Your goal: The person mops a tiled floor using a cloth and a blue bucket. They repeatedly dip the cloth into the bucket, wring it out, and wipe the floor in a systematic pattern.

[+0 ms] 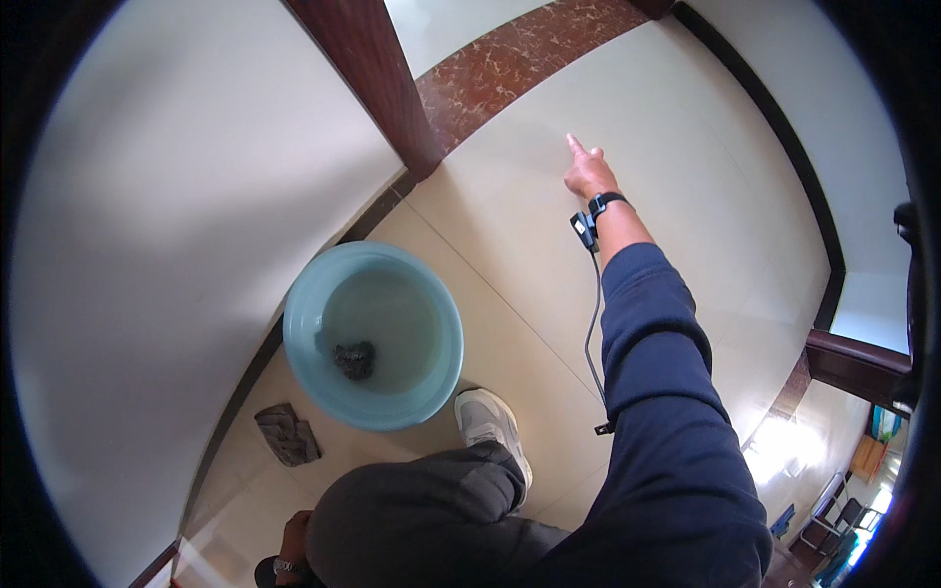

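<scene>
My right hand (pixel 590 175) reaches forward above the tiled floor with its index finger pointing out and the other fingers curled. Nothing is in it. A black wrist strap (pixel 609 203) holds a small dark device (pixel 584 229), from which a cable runs back along the navy sleeve. At the lower left, my left hand (pixel 295 533) hangs beside my bent knee (pixel 397 507), its fingers mostly hidden. Before me stands a light blue plastic basin (pixel 298 331) of cloudy water with a dark wet cloth (pixel 355 360) in it. A folded grey-brown cloth (pixel 288 435) lies beside the basin.
A white wall (pixel 184 220) with dark skirting runs close along the basin's left. Ahead are a dark wooden door frame (pixel 412 125) and a red-brown marble threshold (pixel 507 66). Another wall with black skirting (pixel 798 154) curves along the right. A folding chair (pixel 838 514) stands far right.
</scene>
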`<state>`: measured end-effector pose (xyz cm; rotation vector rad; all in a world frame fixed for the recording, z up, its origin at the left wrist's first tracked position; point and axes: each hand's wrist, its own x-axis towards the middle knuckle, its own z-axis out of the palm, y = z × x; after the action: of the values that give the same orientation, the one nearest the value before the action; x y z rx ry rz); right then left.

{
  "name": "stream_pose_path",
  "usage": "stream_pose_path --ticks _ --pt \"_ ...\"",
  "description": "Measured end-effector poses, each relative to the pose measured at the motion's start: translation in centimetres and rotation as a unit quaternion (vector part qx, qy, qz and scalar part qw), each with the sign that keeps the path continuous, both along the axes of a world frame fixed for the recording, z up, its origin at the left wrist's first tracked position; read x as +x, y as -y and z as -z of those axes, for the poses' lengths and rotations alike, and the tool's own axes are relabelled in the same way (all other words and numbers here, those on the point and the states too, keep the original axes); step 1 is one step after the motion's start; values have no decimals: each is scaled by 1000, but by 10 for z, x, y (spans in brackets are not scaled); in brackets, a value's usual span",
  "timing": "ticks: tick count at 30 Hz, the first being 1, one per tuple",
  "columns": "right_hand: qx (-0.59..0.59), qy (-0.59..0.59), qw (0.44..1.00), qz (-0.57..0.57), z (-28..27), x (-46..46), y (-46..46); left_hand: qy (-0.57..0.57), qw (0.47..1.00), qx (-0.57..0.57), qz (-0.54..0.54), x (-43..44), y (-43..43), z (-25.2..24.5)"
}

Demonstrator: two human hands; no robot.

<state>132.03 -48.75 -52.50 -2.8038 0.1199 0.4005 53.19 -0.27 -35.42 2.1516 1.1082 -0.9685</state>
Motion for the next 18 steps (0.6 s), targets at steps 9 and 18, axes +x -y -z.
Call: stream_pose_path --ticks 9,18 --pt "-90 17 993 -80 1 1 -9 72 996 -18 -54 27 2 6" --pt "171 40 984 22 16 6 31 12 999 27 14 45 10 15"
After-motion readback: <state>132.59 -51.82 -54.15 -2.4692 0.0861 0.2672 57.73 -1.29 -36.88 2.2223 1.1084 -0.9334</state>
